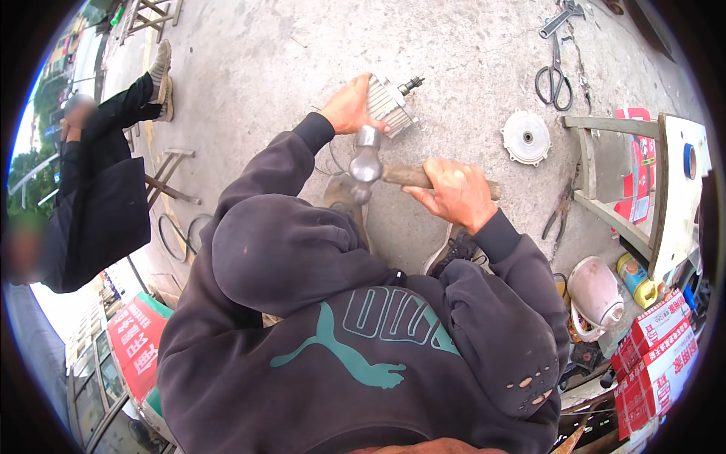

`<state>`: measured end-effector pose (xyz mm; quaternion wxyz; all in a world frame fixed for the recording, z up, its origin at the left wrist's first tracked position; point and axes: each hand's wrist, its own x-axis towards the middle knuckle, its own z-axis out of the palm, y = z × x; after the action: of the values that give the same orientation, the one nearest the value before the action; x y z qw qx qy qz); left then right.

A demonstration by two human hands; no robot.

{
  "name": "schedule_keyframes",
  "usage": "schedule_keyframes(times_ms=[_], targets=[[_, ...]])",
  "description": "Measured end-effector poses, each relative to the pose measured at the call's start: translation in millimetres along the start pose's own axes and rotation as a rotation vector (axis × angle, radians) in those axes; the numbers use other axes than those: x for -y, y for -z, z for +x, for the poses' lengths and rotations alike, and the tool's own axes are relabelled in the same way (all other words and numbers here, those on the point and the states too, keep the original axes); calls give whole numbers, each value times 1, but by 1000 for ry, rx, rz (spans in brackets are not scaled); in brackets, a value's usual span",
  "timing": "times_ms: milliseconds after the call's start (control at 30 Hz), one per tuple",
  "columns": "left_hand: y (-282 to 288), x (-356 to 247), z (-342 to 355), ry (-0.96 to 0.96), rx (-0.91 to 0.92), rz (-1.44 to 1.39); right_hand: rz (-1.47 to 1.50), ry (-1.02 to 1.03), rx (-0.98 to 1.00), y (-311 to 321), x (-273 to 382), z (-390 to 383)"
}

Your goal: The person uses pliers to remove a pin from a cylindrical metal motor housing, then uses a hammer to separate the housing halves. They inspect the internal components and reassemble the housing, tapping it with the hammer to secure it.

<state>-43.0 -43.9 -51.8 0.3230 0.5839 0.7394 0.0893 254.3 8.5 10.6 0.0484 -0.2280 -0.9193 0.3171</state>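
My left hand [350,108] is wrapped round the near left side of a finned metal motor housing [387,108], whose geared shaft [411,85] points to the far right. In my right hand [460,191] is the wooden handle of a ball-peen hammer [366,168]. The hammer's steel head is over the space just in front of the motor, between it and my knees. From this angle I cannot tell whether the head touches the motor. A thin wire [333,157] shows beside my left wrist.
A round metal end cover [526,138] lies right of the motor. Beyond it are scissors [555,82] and an adjustable wrench [560,21]; pliers [560,216] lie nearer. A wooden stool [616,125], a pinkish kettle [595,291] and red boxes [656,356] stand right. A person [94,174] sits at left.
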Motion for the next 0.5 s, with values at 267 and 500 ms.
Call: schedule_keyframes(times_ms=[267, 500], targets=[[-1, 6, -2, -2, 76, -25, -18, -192, -39, 14, -46, -10], [-4, 11, 2, -72, 71, 4, -1, -180, -5, -13, -41, 2]])
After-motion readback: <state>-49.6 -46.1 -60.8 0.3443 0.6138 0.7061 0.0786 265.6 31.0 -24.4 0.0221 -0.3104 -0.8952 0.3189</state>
